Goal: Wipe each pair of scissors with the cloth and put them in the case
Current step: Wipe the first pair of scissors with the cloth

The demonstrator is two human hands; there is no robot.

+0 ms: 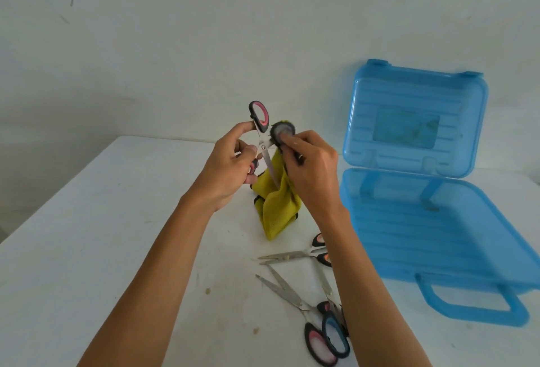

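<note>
My left grip (230, 171) holds the opened scissors (259, 116) by a handle above the surface (117, 235). My right grip (311, 171) pinches the cloth (277, 211), seemingly round one blade, left of the open case (438, 235).

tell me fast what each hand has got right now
Left hand: grips the pink-handled scissors by one handle.
Right hand: pinches the yellow cloth against the scissors.

Left hand (230, 163), right hand (311, 168), both curled, aloft.
</note>
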